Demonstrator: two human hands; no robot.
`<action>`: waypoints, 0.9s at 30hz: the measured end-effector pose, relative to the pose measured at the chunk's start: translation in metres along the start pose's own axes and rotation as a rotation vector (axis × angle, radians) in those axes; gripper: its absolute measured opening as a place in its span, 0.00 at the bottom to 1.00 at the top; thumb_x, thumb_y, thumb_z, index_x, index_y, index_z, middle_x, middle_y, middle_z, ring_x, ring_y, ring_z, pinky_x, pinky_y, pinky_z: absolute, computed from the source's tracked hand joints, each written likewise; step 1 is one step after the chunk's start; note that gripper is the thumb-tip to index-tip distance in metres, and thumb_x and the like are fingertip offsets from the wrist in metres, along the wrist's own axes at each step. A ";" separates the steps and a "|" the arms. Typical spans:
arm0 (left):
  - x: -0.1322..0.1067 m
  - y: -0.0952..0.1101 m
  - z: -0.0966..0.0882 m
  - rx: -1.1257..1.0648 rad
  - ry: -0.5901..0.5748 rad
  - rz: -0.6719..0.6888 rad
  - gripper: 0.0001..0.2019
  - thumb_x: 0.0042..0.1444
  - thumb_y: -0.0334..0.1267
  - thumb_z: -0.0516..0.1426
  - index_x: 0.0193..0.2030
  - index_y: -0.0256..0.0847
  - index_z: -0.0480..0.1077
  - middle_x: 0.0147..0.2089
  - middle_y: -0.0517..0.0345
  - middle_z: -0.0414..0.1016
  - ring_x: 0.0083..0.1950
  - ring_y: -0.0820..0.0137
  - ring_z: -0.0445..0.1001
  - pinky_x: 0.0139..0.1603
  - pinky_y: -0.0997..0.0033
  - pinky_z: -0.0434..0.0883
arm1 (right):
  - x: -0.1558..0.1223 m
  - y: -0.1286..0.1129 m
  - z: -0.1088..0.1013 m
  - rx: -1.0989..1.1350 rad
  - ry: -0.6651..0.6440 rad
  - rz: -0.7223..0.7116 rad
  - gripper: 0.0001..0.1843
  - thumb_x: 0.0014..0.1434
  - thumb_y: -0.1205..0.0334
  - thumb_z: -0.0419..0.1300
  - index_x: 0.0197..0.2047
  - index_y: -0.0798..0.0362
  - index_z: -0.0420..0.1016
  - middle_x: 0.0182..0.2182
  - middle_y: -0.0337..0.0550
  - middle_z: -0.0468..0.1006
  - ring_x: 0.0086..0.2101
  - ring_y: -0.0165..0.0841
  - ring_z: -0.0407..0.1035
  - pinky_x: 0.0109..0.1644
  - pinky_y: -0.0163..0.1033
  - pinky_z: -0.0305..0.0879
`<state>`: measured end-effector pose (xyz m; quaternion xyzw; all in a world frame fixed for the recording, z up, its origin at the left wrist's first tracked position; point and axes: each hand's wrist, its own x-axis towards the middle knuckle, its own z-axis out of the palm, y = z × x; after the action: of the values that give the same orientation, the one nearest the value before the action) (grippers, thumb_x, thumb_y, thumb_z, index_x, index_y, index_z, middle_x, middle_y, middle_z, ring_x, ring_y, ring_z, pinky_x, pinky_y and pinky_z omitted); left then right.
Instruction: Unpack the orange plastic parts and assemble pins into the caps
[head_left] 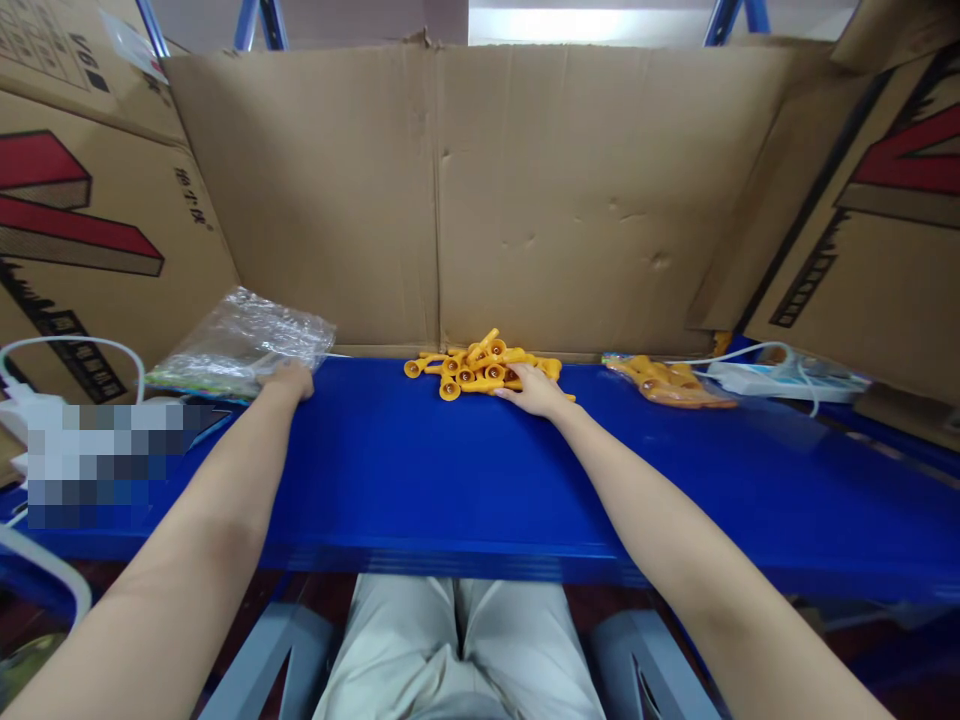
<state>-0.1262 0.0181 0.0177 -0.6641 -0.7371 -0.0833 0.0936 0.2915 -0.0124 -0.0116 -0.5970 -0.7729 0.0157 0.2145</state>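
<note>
L hand (pixel 291 380) fwd on bags (pixel 241 338), grip unclear, R hand (pixel 540 391) on horns (pixel 466 376), fingers parted

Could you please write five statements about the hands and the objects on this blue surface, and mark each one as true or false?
1. The right hand is at the pile of yellow pieces. True.
2. The left hand rests on an armrest. False: it is at the clear plastic bags.
3. The bag with yellow contents lies to the right of the pile. True.
4. The loose pile is inside a cardboard box. False: it lies on the blue surface.
5. A cardboard panel stands behind the pile. True.
</note>
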 end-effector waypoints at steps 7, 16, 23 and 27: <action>-0.005 0.004 -0.007 0.153 -0.136 -0.131 0.23 0.54 0.26 0.49 0.58 0.33 0.65 0.70 0.39 0.51 0.69 0.51 0.49 0.61 0.32 0.49 | 0.001 -0.005 0.001 -0.041 0.045 0.040 0.30 0.59 0.50 0.57 0.62 0.51 0.62 0.60 0.53 0.66 0.58 0.49 0.59 0.58 0.58 0.56; 0.005 0.010 -0.009 0.170 -0.124 0.017 0.22 0.53 0.23 0.52 0.54 0.41 0.70 0.69 0.47 0.55 0.68 0.52 0.52 0.60 0.32 0.51 | 0.002 -0.003 0.002 -0.007 0.111 0.008 0.30 0.54 0.49 0.62 0.58 0.52 0.67 0.56 0.53 0.70 0.56 0.49 0.62 0.56 0.57 0.57; 0.012 0.010 -0.011 0.172 -0.143 0.022 0.13 0.50 0.28 0.57 0.41 0.44 0.77 0.67 0.48 0.60 0.67 0.47 0.56 0.60 0.33 0.54 | 0.015 0.015 -0.016 0.570 0.528 0.206 0.11 0.57 0.56 0.57 0.31 0.55 0.74 0.31 0.44 0.78 0.35 0.34 0.72 0.43 0.40 0.66; 0.013 0.010 -0.010 0.175 -0.154 0.045 0.14 0.50 0.28 0.56 0.42 0.43 0.77 0.65 0.45 0.61 0.66 0.47 0.56 0.59 0.30 0.53 | 0.016 0.035 -0.035 1.224 0.802 0.682 0.13 0.61 0.64 0.48 0.26 0.54 0.65 0.20 0.34 0.69 0.18 0.24 0.62 0.24 0.31 0.60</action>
<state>-0.1168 0.0290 0.0311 -0.6743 -0.7313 0.0349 0.0962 0.3330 0.0045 0.0149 -0.5367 -0.2667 0.2855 0.7479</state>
